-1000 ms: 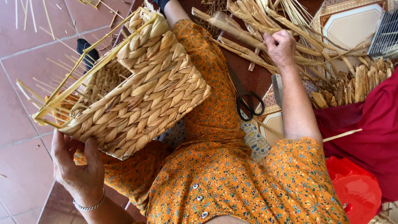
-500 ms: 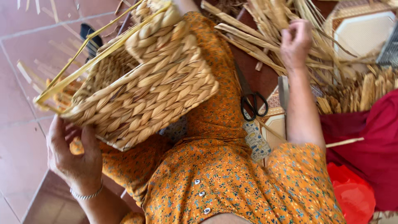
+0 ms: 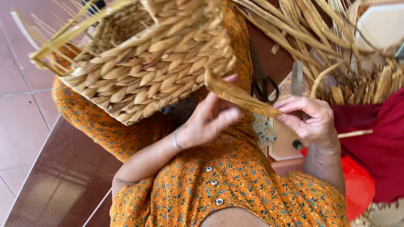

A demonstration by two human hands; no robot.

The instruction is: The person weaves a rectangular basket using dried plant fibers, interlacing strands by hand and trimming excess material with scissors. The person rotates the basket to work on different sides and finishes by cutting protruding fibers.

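A half-woven straw basket (image 3: 143,63) rests on my lap, tilted, with stiff yellow ribs sticking out at its far left. A flat dried straw strand (image 3: 240,94) runs from the basket's near corner to the right. My left hand (image 3: 210,120), with a thin bracelet on the wrist, holds the strand close to the basket. My right hand (image 3: 309,120) pinches the strand's free end between thumb and fingers. I wear an orange flowered dress (image 3: 227,185).
Black-handled scissors (image 3: 263,84) lie just beyond my hands. A pile of dried straw strands (image 3: 320,38) spreads at the upper right. Red cloth (image 3: 374,138) and a red bag (image 3: 357,189) sit at the right. Tiled floor (image 3: 21,109) lies to the left.
My left hand left the basket's underside and came up to its near corner. My right hand drew back from the straw pile with a strand, which both hands now hold.
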